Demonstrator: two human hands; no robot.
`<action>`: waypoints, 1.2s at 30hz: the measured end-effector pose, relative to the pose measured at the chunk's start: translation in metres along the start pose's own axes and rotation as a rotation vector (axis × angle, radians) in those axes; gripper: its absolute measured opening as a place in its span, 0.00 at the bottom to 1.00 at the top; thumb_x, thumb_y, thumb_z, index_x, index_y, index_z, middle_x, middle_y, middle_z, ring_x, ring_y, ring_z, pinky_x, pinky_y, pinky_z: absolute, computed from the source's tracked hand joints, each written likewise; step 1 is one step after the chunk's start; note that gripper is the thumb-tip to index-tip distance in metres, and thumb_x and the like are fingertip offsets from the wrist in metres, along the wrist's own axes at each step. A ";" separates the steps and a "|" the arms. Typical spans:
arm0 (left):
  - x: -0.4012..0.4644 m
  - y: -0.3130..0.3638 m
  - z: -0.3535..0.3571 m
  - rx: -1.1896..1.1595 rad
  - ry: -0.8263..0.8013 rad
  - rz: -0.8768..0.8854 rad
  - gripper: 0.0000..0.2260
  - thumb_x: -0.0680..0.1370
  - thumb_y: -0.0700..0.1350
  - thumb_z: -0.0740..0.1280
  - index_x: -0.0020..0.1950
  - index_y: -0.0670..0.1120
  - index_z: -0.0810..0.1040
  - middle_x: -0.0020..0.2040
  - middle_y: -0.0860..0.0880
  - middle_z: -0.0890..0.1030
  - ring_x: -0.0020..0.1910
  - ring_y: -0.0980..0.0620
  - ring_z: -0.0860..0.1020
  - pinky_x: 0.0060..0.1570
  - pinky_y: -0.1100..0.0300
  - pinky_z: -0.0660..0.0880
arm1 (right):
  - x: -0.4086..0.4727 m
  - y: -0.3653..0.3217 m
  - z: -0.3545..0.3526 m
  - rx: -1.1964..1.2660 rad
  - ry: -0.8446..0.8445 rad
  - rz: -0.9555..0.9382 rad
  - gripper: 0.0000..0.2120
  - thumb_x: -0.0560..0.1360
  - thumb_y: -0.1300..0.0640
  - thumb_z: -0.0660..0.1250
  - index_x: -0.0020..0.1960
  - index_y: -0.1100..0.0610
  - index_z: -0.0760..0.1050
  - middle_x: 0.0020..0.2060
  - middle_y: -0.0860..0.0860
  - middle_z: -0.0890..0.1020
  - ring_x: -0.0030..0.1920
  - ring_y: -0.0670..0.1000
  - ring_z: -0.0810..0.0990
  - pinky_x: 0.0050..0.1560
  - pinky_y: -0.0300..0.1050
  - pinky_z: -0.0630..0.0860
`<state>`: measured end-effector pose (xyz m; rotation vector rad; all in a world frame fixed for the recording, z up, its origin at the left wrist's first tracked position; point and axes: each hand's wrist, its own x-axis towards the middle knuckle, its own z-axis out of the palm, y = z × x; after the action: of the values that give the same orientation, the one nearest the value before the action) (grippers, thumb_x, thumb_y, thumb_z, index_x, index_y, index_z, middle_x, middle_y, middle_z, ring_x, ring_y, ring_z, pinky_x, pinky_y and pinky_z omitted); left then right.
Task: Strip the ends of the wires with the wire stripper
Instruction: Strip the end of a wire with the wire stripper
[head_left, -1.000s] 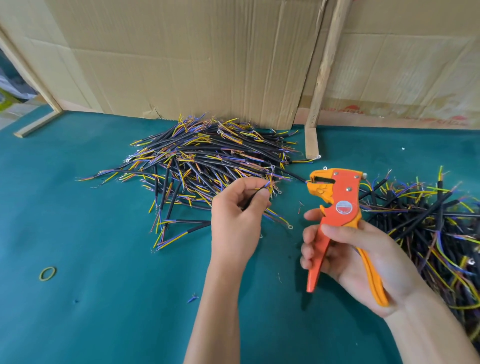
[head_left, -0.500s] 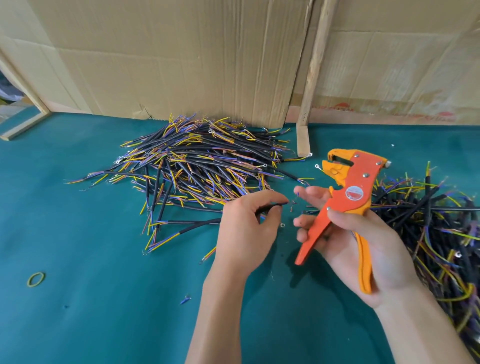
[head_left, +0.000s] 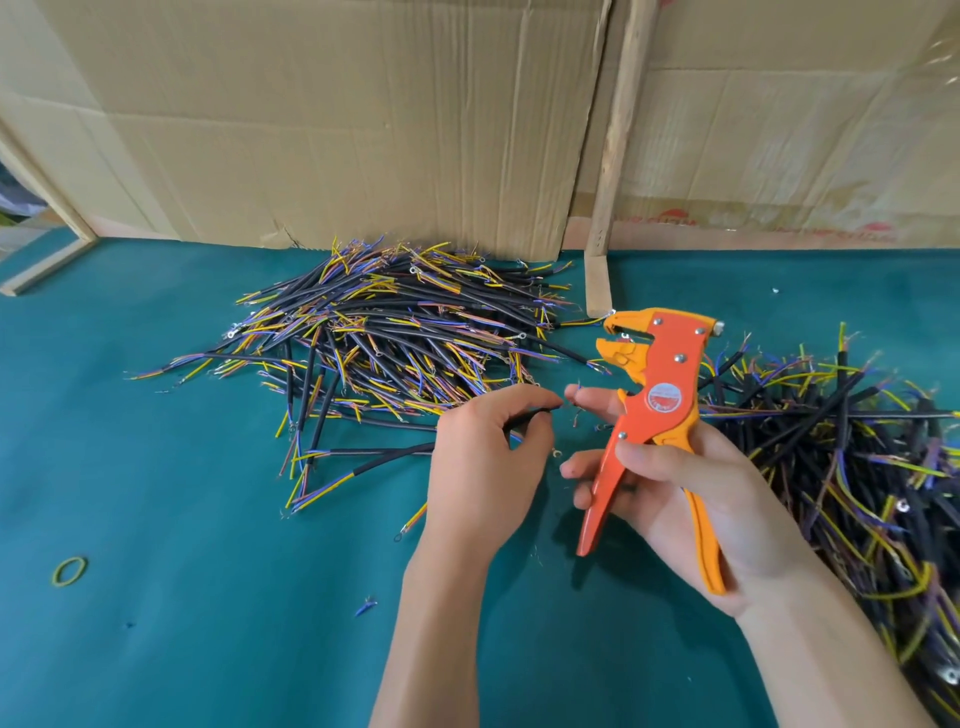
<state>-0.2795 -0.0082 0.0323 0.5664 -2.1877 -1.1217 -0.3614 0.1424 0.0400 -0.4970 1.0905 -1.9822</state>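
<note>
Two heaps of wires lie on the green counter (head_left: 156, 623): a large pile (head_left: 395, 338) at upper centre and another pile (head_left: 857, 447) at the right edge, cut off. Which heap is finished cannot be told. The wire stripper (head_left: 654, 410), centre right, sits in the right hand (head_left: 691, 493), whose grip wraps its handles, its mouth gaping. The left hand (head_left: 488, 467) pinches one black wire (head_left: 530, 415), whose tip is too small to read.

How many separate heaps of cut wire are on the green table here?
2. One wire heap lies at centre-left before the cardboard, beyond the left hand; the other wire heap lies at the right edge, behind the right hand, running out of frame.
</note>
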 end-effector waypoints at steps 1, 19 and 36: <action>0.000 0.000 0.000 0.003 -0.004 0.002 0.11 0.77 0.38 0.69 0.49 0.53 0.86 0.40 0.60 0.84 0.37 0.64 0.78 0.39 0.72 0.69 | 0.000 0.000 0.000 -0.002 0.011 0.001 0.19 0.68 0.64 0.72 0.59 0.61 0.83 0.60 0.65 0.81 0.45 0.64 0.84 0.43 0.55 0.81; 0.002 -0.004 -0.007 -0.071 0.024 -0.065 0.09 0.75 0.38 0.70 0.44 0.51 0.86 0.35 0.58 0.83 0.35 0.61 0.78 0.40 0.62 0.73 | 0.004 -0.003 -0.020 0.224 -0.103 -0.081 0.24 0.73 0.57 0.74 0.68 0.61 0.78 0.61 0.57 0.82 0.47 0.54 0.83 0.48 0.48 0.79; 0.006 0.003 -0.011 -0.524 0.140 -0.188 0.10 0.78 0.34 0.69 0.44 0.48 0.85 0.36 0.54 0.84 0.35 0.58 0.79 0.40 0.67 0.75 | -0.004 0.001 0.007 -0.051 -0.120 0.262 0.25 0.67 0.62 0.75 0.63 0.67 0.78 0.47 0.67 0.81 0.41 0.64 0.82 0.43 0.57 0.81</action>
<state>-0.2769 -0.0164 0.0412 0.5969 -1.6507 -1.6279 -0.3538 0.1419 0.0429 -0.4686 1.0749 -1.6797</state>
